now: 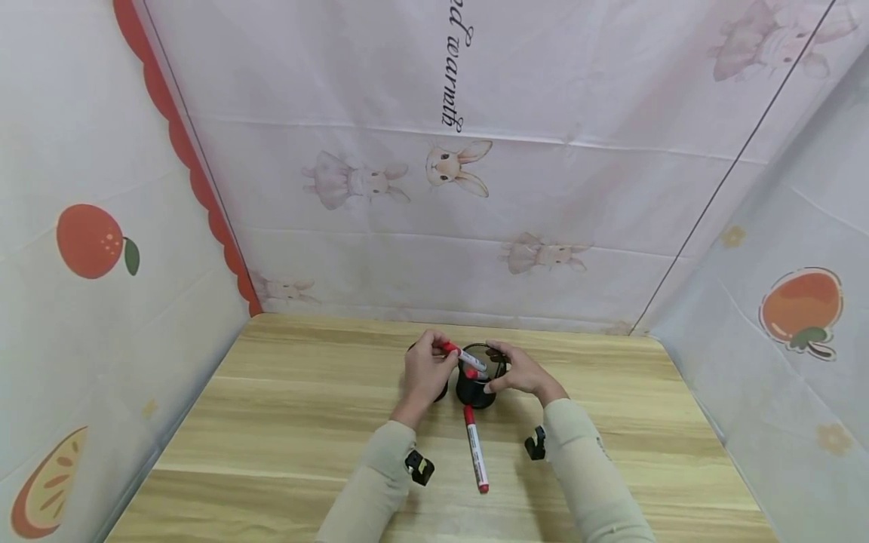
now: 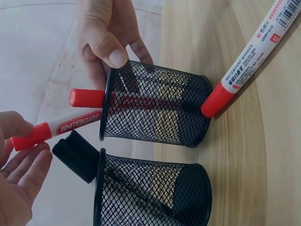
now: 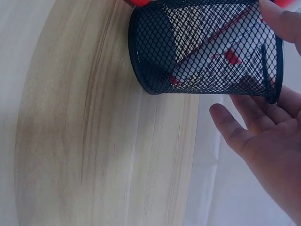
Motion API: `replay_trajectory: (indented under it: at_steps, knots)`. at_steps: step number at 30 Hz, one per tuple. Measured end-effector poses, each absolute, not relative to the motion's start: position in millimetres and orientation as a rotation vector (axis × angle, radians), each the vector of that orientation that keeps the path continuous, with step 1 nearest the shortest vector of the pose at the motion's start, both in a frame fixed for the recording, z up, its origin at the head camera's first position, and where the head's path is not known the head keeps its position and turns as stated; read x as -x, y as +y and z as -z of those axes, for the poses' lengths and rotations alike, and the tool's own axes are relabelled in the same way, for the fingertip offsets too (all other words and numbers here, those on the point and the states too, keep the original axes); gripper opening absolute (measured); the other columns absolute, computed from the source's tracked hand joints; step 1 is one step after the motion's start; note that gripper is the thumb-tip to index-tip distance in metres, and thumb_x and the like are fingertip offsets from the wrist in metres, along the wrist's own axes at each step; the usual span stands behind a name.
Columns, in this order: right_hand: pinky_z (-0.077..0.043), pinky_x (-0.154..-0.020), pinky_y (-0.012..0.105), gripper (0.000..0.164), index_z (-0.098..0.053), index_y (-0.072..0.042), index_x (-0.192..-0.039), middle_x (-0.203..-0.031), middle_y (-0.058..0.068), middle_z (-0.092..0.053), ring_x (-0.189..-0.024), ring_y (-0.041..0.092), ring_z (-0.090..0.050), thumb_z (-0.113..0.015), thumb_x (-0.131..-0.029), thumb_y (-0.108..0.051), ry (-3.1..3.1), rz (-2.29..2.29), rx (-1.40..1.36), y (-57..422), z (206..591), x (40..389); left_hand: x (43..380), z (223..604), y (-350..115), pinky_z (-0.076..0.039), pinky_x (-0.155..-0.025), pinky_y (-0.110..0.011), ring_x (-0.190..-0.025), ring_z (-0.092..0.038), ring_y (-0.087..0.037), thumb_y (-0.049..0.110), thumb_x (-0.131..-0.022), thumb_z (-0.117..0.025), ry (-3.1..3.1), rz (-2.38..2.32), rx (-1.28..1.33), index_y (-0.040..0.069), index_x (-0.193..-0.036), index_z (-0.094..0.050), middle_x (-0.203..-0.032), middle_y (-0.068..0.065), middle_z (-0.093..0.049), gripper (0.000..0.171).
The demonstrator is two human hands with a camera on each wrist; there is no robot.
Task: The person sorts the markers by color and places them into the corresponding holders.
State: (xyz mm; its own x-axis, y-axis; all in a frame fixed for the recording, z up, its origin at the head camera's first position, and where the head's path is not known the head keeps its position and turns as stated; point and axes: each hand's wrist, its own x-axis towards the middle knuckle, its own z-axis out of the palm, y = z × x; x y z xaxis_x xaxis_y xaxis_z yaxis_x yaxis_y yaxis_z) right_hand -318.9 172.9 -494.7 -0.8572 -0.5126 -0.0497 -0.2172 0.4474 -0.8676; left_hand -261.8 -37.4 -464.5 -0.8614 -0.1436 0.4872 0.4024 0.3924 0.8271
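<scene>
My left hand (image 1: 426,373) pinches a red-capped whiteboard marker (image 2: 77,122) by its cap. The marker's far end slants into the mouth of a black mesh pen holder (image 1: 477,394). With thumb and fingers on either side of the rim, my right hand (image 1: 521,371) holds that holder. Another red marker (image 2: 87,98) stands inside it, its red end poking above the rim. Beside it is a second mesh pen holder (image 2: 146,193) with a black marker (image 2: 75,156) leaning in it, mostly hidden by my left hand in the head view.
A third red whiteboard marker (image 1: 477,450) lies on the wooden table (image 1: 305,422), one end close to the held holder's base. Behind the table hangs a printed cloth wall (image 1: 407,279), with cloth sides left and right.
</scene>
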Motion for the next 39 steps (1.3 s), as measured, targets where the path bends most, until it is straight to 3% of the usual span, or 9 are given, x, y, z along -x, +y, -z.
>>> replay_trajectory:
  at_steps: [7,15,20,29,39]
  knots:
    - [-0.026,-0.101,0.056,0.092,-0.036,-0.003,-0.142,-0.135,0.018,-0.045,-0.125,0.034,-0.038,-0.084,-0.064,-0.013,2.407,1.349,0.615,173.4,496.7,320.7,264.8,467.0,-36.1,-0.051,-0.062,-0.022,-0.070,-0.061,-0.012,0.001,-0.077,-0.073,-2.263,1.440,0.230,0.004,-0.087,-0.063,-0.079,-0.003,-0.063,0.015]
    - [-0.023,-0.099,0.060,0.092,-0.032,0.000,-0.142,-0.137,0.025,-0.040,-0.126,0.040,-0.034,-0.083,-0.066,-0.009,2.388,1.385,0.621,173.8,497.3,321.2,266.4,464.1,-34.8,-0.049,-0.061,-0.022,-0.069,-0.061,-0.011,0.008,-0.076,-0.077,-2.370,1.172,0.318,0.006,-0.086,-0.070,-0.081,-0.001,-0.065,0.012]
    - [-0.024,-0.099,0.060,0.093,-0.033,-0.002,-0.142,-0.138,0.022,-0.041,-0.128,0.040,-0.032,-0.084,-0.065,-0.009,2.399,1.369,0.581,173.1,496.6,320.7,268.1,462.1,-34.4,-0.049,-0.061,-0.024,-0.069,-0.062,-0.011,0.013,-0.075,-0.077,-2.385,0.978,0.366,0.009,-0.086,-0.073,-0.079,0.001,-0.066,0.012]
    - [-0.024,-0.101,0.057,0.095,-0.034,-0.002,-0.142,-0.136,0.021,-0.043,-0.127,0.036,-0.034,-0.085,-0.062,-0.010,2.377,1.396,0.572,172.8,496.1,320.2,266.8,460.0,-35.7,-0.050,-0.066,-0.029,-0.076,-0.062,-0.015,0.011,-0.077,-0.075,-2.410,1.005,0.354,0.009,-0.094,-0.072,-0.085,-0.007,-0.066,0.018]
    - [-0.022,-0.101,0.058,0.095,-0.036,-0.005,-0.142,-0.136,0.017,-0.044,-0.129,0.035,-0.032,-0.086,-0.062,-0.012,2.369,1.409,0.549,173.5,496.6,318.7,262.0,457.4,-35.5,-0.049,-0.065,-0.030,-0.076,-0.061,-0.016,0.012,-0.076,-0.075,-2.401,0.942,0.404,0.008,-0.095,-0.071,-0.085,-0.005,-0.065,0.020]
